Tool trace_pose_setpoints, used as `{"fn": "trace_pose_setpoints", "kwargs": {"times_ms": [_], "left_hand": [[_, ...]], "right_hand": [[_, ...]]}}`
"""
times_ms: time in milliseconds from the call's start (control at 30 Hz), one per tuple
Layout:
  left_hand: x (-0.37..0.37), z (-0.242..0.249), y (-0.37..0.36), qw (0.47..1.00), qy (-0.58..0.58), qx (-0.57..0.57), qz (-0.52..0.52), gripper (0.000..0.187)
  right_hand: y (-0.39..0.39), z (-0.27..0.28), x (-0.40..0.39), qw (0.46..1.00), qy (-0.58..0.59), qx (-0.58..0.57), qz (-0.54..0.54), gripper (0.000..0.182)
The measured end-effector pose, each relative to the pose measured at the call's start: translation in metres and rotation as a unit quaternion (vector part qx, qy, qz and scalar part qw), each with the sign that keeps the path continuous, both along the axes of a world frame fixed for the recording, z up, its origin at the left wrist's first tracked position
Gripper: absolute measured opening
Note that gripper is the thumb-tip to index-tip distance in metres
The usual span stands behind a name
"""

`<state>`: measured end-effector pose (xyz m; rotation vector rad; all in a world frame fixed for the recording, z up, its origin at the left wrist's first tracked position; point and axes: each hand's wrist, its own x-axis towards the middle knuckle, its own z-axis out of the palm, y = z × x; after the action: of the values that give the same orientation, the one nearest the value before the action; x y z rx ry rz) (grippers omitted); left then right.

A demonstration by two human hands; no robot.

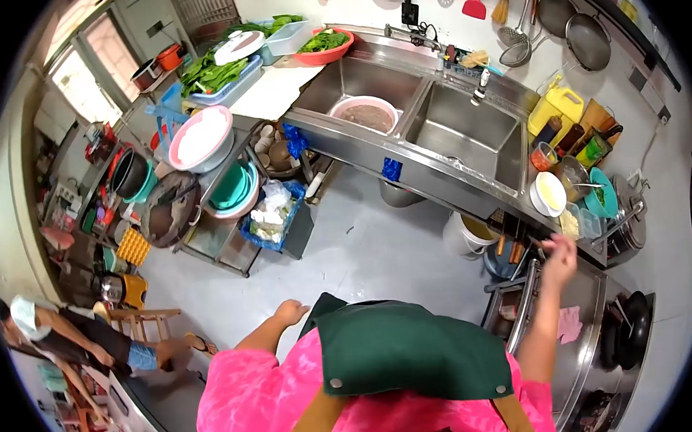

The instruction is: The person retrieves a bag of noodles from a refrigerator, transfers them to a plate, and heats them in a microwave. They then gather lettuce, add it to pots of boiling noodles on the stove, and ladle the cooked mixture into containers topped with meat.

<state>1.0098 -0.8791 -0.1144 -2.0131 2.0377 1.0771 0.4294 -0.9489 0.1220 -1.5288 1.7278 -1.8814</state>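
My right hand point(561, 261) is raised at the near right end of the steel counter, its fingers loosely bent and partly apart, with nothing visible in them. Closest to it are a clear tub of pale chopped food point(569, 223) and a white bowl point(547, 194) with something yellowish inside. No contact with either shows. My left hand point(291, 312) hangs low over the floor beside my green apron point(413, 344). It looks empty, one fingertip stretched out and the other fingers mostly hidden.
A double steel sink point(466, 126) holds a pink basin point(366, 113) of brownish contents on its left side. A white bucket point(469, 234) stands below the counter. Leafy greens point(212, 73) fill a blue basket at the back left. Another person point(81, 336) is at the left.
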Motion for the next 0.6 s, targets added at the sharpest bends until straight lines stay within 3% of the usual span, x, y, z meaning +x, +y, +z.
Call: {"fn": "trace_pose_setpoints", "kwargs": {"times_ms": [33,67,100,133,167,200,233,300,433,500,567,600], "left_hand": [[0.022,-0.009,-0.002,0.999,-0.009,0.002,0.041,0.046],[0.036,-0.01,-0.004,0.995,-0.022,-0.028,0.094,0.043],[0.054,-0.03,-0.007,0.991,-0.008,-0.046,0.126,0.038],[0.061,-0.035,-0.014,0.981,-0.009,-0.028,0.19,0.032],[0.057,-0.025,-0.022,0.974,0.001,-0.028,0.223,0.028],[0.057,-0.034,-0.029,0.963,0.035,-0.048,0.263,0.025],[0.058,-0.045,-0.038,0.96,0.056,-0.033,0.272,0.022],[0.036,-0.019,-0.073,0.95,0.122,-0.024,0.285,0.018],[0.006,0.009,-0.153,0.948,0.108,-0.063,0.291,0.015],[0.0,0.034,-0.185,0.946,0.06,-0.026,0.318,0.015],[0.019,0.012,-0.219,0.95,0.065,-0.086,0.293,0.014],[0.017,0.031,-0.243,0.946,0.072,-0.116,0.294,0.013]], "right_hand": [[-0.037,-0.012,0.008,0.994,-0.106,0.035,0.022,0.014],[-0.065,0.004,0.04,0.989,-0.086,0.099,-0.065,0.013],[-0.101,0.004,0.054,0.996,0.044,-0.01,-0.07,0.013],[-0.135,0.013,0.067,0.998,0.028,-0.049,-0.038,0.017],[-0.16,0.025,0.08,0.998,-0.055,-0.018,0.015,0.022],[-0.191,0.025,0.08,0.999,-0.049,0.016,0.008,0.026],[-0.229,0.014,0.069,0.997,-0.049,0.048,0.019,0.028],[-0.305,-0.002,0.054,0.999,-0.009,0.044,0.019,0.028],[-0.478,-0.05,-0.006,0.994,0.002,0.107,-0.012,0.041],[-0.543,-0.063,-0.026,0.985,0.055,0.133,-0.099,0.041],[-0.606,-0.077,-0.055,0.958,0.134,0.204,-0.151,0.048],[-0.617,-0.068,-0.051,0.963,0.123,0.218,-0.098,0.051]]}}
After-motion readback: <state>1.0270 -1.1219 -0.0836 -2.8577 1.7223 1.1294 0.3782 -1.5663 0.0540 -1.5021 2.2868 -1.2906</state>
